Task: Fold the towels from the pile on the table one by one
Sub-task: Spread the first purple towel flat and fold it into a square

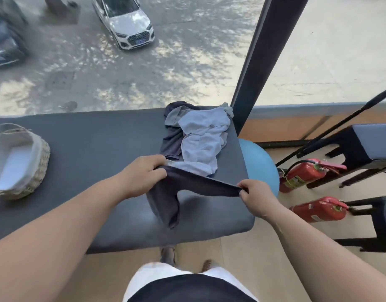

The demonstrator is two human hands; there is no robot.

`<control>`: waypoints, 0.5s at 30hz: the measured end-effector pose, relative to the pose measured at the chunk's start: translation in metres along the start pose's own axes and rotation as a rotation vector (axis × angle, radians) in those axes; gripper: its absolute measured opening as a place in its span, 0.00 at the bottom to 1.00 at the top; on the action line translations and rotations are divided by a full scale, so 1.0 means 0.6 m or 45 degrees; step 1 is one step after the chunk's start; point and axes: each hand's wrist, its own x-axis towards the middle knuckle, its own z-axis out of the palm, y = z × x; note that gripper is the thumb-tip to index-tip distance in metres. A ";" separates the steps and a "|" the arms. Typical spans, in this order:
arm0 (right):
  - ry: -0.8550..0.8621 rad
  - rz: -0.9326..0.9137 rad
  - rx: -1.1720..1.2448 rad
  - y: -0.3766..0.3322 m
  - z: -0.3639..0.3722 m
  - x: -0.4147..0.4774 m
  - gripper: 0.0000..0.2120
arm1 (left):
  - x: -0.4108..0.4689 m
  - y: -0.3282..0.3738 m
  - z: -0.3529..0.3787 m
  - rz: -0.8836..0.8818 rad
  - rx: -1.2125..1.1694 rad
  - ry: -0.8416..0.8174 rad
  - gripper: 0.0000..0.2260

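Your basket (38,162) sits far left on table (96,144); towel pile (198,136) back right; extinguishers (305,173) on floor, right of table.
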 end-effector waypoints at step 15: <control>-0.774 0.132 0.983 0.070 -0.025 -0.100 0.09 | -0.159 -0.068 0.056 -0.489 -0.277 -0.727 0.12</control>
